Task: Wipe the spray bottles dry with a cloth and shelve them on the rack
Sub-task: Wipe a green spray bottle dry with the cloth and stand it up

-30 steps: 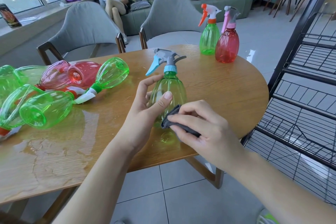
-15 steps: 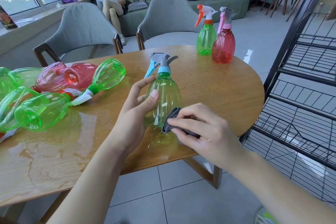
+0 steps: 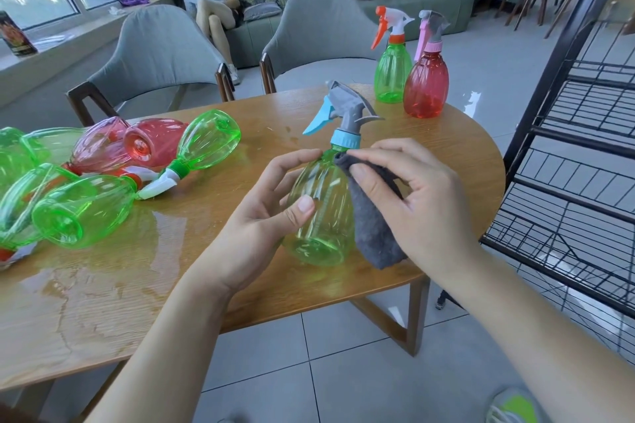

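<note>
Head view: left hand (image 3: 264,216) grips ribbed green bottle (image 3: 321,213); right hand (image 3: 422,203) presses grey cloth (image 3: 374,216).

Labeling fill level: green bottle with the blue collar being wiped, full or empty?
Empty, as far as visible. The green bottle is clear right through, showing no liquid line, tilted in the left hand while the right hand presses the grey cloth against it.
</note>
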### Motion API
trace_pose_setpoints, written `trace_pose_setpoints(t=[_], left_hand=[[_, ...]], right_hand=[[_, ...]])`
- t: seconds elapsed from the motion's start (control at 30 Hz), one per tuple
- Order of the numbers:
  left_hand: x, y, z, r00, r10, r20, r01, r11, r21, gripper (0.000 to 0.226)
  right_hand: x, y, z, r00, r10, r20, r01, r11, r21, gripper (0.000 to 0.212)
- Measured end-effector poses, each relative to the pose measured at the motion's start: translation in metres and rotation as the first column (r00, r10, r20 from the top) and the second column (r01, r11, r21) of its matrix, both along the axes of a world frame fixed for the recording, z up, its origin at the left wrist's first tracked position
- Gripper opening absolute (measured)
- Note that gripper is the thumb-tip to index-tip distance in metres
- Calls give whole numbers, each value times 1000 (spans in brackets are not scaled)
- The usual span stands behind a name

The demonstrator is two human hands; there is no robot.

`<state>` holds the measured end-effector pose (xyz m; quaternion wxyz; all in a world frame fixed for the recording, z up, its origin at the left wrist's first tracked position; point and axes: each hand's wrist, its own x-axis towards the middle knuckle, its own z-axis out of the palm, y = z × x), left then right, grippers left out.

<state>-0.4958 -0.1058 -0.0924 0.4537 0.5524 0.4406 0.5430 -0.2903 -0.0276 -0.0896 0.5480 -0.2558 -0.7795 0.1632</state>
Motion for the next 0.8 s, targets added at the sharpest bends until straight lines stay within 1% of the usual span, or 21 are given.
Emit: trace_pose_setpoints(t=[0.07,0.17,0.3,0.47,0.5,0.57,0.63,0.73,0.8], left_hand=[[0,0,-2,1000,-4,-3,4,1000,19,51],[1,2,-5,998,27,-52,-24,998,59,45],[-1,2,-4,994,50,-101,-44,997,58,39],[0,2,-2,988,42,-145,-33,997,66,39],[0,3,-3,990,44,-132,-35,997,68,39],[3,3,-5,996,61,-61,-57,996,66,40],[6,2,-5,996,92,11,-92,994,61,45],[8,3,-3,990,131,52,-134,990,53,43],[7,4,-1,989,135,68,-137,990,33,40]], right_hand=[[1,-1,-3,1000,1,0,-1,1000,-10,20],[1,-7,-15,1000,-9,1,9,1000,29,21],[3,-11,-22,1000,10,-8,-9,998,64,21],[1,-7,-11,999,23,-29,-22,999,25,23],[0,-7,-11,999,19,-29,-18,999,39,23],[-2,-9,-16,1000,17,-7,-17,995,99,22],[-4,-14,-26,998,51,41,-57,986,159,21],[-7,-20,-33,992,94,83,-110,971,213,20],[-7,-17,-30,993,80,82,-98,967,235,21]])
